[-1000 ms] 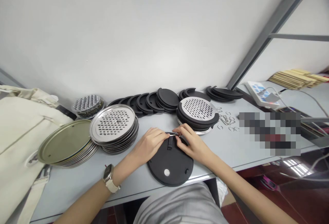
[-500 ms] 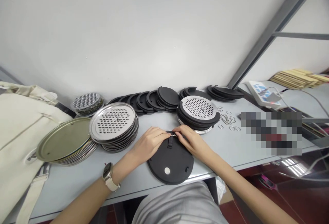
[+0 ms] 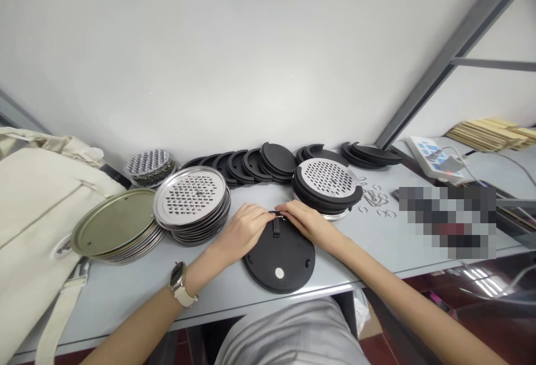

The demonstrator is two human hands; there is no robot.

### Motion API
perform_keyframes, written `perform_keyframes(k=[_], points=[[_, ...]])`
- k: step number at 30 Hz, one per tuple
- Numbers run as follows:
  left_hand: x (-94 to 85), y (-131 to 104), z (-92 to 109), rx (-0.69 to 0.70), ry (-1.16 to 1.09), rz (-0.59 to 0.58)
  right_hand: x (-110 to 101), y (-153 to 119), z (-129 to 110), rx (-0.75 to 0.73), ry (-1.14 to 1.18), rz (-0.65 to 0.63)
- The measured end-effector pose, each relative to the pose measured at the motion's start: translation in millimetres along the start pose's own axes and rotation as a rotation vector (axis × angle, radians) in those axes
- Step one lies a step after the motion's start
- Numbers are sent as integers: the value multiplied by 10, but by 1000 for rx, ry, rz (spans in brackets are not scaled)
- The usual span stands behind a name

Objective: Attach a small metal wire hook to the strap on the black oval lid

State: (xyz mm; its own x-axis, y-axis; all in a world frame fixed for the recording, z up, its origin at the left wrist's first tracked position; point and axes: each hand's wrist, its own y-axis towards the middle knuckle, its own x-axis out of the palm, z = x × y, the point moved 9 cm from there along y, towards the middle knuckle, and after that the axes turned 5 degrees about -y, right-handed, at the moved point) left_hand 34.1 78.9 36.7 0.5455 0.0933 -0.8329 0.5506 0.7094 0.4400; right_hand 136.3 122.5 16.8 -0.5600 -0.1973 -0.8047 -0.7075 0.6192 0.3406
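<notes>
A round black disc [image 3: 278, 259] lies on the table in front of me, with a white round spot and small black pegs on its face. A short black strap [image 3: 276, 227] runs to its far edge, where a small metal ring [image 3: 283, 217] shows. My left hand [image 3: 251, 225] pinches at the strap's end and the ring from the left. From the right, my right hand [image 3: 304, 220] has its fingers closed at the same ring. Fingertips partly hide the ring. Beyond the right hand is a stack topped by a perforated silver plate [image 3: 329, 178] in a black rim.
Perforated metal plates [image 3: 190, 195] and olive round trays [image 3: 115, 222] are stacked at left, beside a cream bag [image 3: 37, 231]. Black discs [image 3: 278, 158] line the wall. Loose metal rings and clips [image 3: 372, 197] lie right. A white power strip [image 3: 433, 155] sits farther right.
The view has shifted slightly, and the black disc's near edge sits a little higher in it. My right fingers have moved slightly left over the ring; both hands stay at the strap.
</notes>
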Motion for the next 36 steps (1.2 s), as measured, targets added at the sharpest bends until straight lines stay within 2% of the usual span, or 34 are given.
perform_keyframes(k=[6, 12, 16, 25, 36], points=[[-14, -14, -80, -44, 59, 23, 23, 194, 5, -22, 12, -5], [3, -20, -72, -36, 90, 6, 173, 407, 48, 181, 28, 59], [4, -19, -112, -49, 72, 19, 281, 531, 57, 188, 84, 50], [-41, -2, -222, -142, -121, 151, 354, 539, 148, 200, 186, -8], [-38, 1, -315, -193, -186, 200, 436, 547, 231, 163, 231, -45]])
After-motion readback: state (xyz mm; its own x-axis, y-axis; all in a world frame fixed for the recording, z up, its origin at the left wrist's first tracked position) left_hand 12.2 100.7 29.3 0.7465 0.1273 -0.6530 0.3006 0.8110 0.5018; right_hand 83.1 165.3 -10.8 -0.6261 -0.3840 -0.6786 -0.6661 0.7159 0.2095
